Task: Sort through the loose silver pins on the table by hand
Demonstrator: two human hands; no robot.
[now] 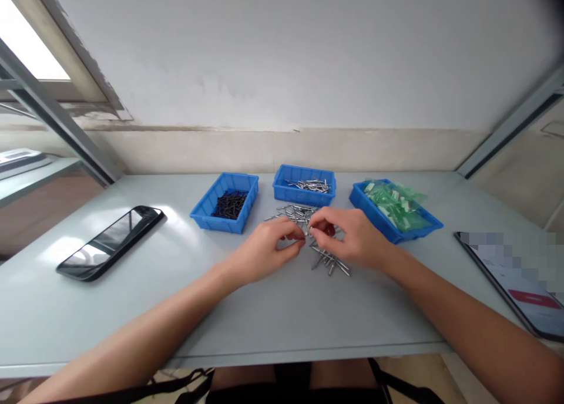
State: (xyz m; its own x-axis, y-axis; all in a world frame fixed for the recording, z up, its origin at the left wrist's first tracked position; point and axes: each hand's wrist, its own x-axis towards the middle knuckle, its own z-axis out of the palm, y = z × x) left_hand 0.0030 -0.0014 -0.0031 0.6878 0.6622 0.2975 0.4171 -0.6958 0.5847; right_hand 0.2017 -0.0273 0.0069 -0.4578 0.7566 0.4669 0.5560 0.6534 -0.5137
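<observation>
My left hand (268, 242) and my right hand (346, 231) meet fingertip to fingertip over the middle of the table. Both are closed in a pinch. A tiny pale bit shows between the fingertips, too small to name. Under and behind the hands lies a loose pile of thin silver metal pins (296, 212), partly covered by the fingers. A second cluster of silver pins (332, 262) lies just below my right hand. More such pins (315, 185) fill part of a blue bin (286, 191) behind the pile.
To the left, a blue bin (207, 221) holds dark screw-like pieces (230, 205). Another blue bin (383, 225) at the right holds green plastic packets (399, 207). A black phone (112, 242) lies far left, and a lit tablet-like device (506, 292) lies near the right edge of the table (264, 327).
</observation>
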